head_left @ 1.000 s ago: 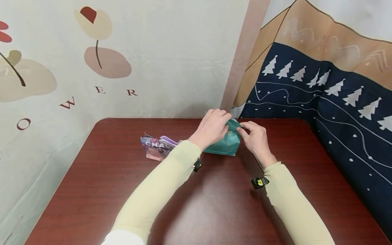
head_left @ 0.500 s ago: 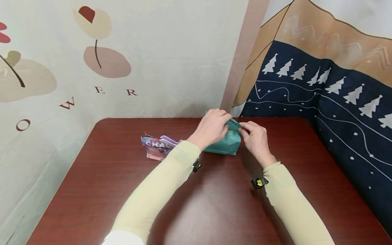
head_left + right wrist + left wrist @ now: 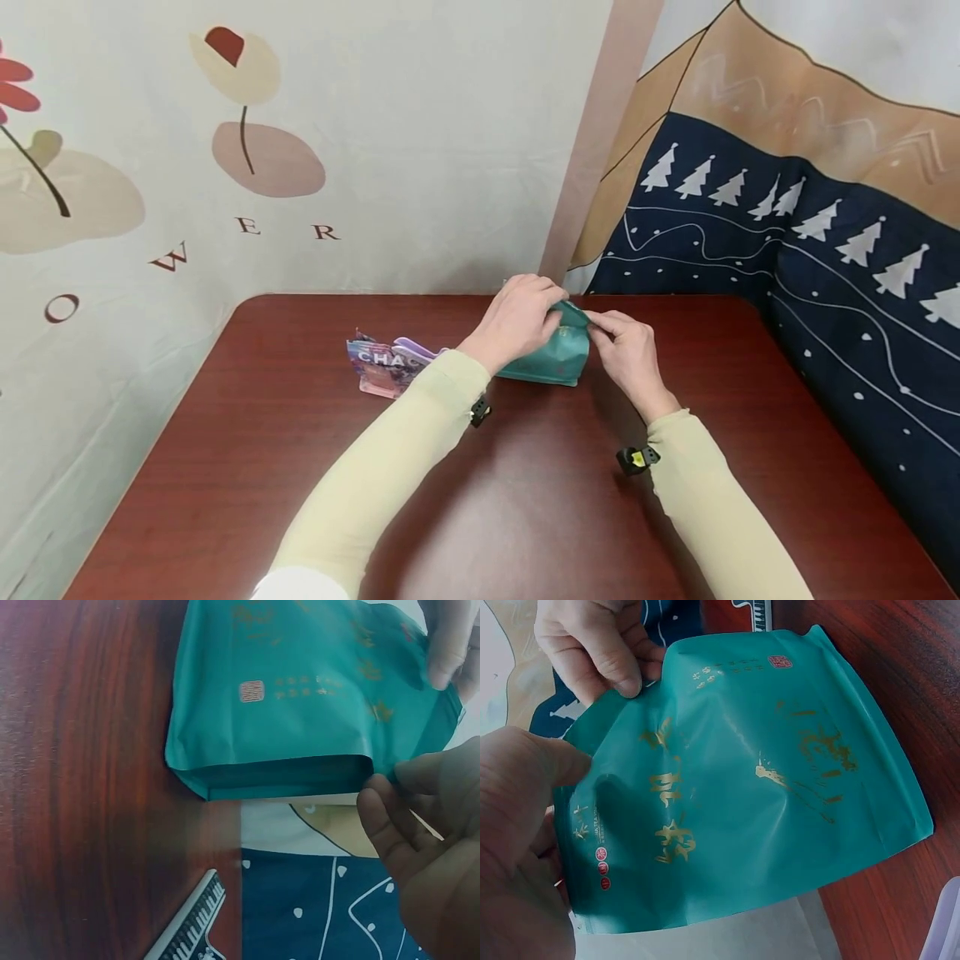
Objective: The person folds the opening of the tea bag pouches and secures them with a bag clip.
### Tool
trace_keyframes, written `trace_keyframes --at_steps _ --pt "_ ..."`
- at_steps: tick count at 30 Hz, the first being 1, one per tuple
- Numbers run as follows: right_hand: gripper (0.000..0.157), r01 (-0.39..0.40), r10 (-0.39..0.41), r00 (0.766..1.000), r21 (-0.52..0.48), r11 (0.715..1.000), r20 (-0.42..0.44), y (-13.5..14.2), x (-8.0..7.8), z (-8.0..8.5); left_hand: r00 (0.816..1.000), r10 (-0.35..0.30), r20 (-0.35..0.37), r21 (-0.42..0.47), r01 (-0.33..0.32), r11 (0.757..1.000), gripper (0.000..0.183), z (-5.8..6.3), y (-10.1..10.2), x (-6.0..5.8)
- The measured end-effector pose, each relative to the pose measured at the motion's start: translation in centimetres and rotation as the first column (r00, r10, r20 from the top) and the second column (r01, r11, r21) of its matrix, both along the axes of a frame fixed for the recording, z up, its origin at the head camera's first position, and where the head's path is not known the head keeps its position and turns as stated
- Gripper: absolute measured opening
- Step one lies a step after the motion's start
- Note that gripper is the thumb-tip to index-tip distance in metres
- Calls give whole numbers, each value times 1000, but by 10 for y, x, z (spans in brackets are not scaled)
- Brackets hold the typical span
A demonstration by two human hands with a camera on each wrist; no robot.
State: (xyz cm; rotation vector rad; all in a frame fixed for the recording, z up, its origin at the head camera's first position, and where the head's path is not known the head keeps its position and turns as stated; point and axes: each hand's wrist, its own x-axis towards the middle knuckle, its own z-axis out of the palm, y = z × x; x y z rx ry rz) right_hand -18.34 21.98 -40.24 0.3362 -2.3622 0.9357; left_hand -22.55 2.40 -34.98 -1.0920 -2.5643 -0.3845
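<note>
A teal tea pouch [image 3: 551,354] with gold characters stands near the back of the table, its upper edge between my hands. My left hand [image 3: 517,315] grips that edge at the left, the thumb [image 3: 566,761] lying on the front face in the left wrist view. At the right corner of the edge, my right hand [image 3: 626,350] pinches the pouch between thumb and fingertips. The right wrist view shows the pouch's folded side gusset [image 3: 285,778] below this pinch. In the head view my left hand and forearm cover the pouch's left part.
A small printed pouch [image 3: 378,367] marked "CHA" stands left of the teal one, with a lilac object [image 3: 415,346] at it, partly behind my sleeve. A flat black-and-white item [image 3: 191,922] lies on the table [image 3: 82,787] by the right hand. Printed cloths hang behind.
The strip along the pouch's top has tipped, and the white mark seen there earlier no longer shows. Both hands stay nearly in place, while the head view has shifted slightly.
</note>
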Motion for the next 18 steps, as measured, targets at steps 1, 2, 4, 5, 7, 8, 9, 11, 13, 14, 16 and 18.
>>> trace_keyframes --at_steps 1,2,4,5,7,8,9,11,13,14,16,18 --pt "24 -3 3 1000 -5 1000 -9 0 0 -1 1000 -2 14 5 2 1000 28 1 0 0" --pt "24 -6 6 1000 -7 1000 -19 0 1 -1 1000 -2 31 10 2 1000 29 1 0 1" --pt "24 -12 12 999 -9 1000 -32 0 1 -2 997 -1 73 17 -1 1000 32 2 0 1" --pt "24 -15 15 999 -8 1000 -33 -1 1 -3 996 -1 91 26 -1 1000 33 2 0 1" --pt "24 -23 23 999 -5 1000 -27 0 1 -4 993 -5 118 48 -1 999 33 2 0 0" --pt "24 -27 27 999 -3 1000 -22 0 1 -4 992 -7 128 60 0 998 33 2 0 0" --pt "24 -30 30 999 -3 1000 -17 0 2 -4 991 -10 135 72 0 997 32 2 0 0" --pt "24 -40 39 999 -9 999 -11 1 2 -4 990 -17 138 94 4 996 30 2 0 -1" --pt "25 -49 49 999 -18 999 -10 3 1 -4 990 -21 140 106 6 994 29 2 0 -1" --pt "25 -54 54 999 -22 998 -8 3 1 -4 990 -23 142 110 7 994 28 3 1 -1" --pt "24 -65 65 998 -25 998 -7 4 1 -3 989 -24 147 116 7 993 28 4 1 -1" --pt "24 -78 78 997 -30 996 4 5 2 -2 988 -24 154 120 6 993 27 5 0 0"
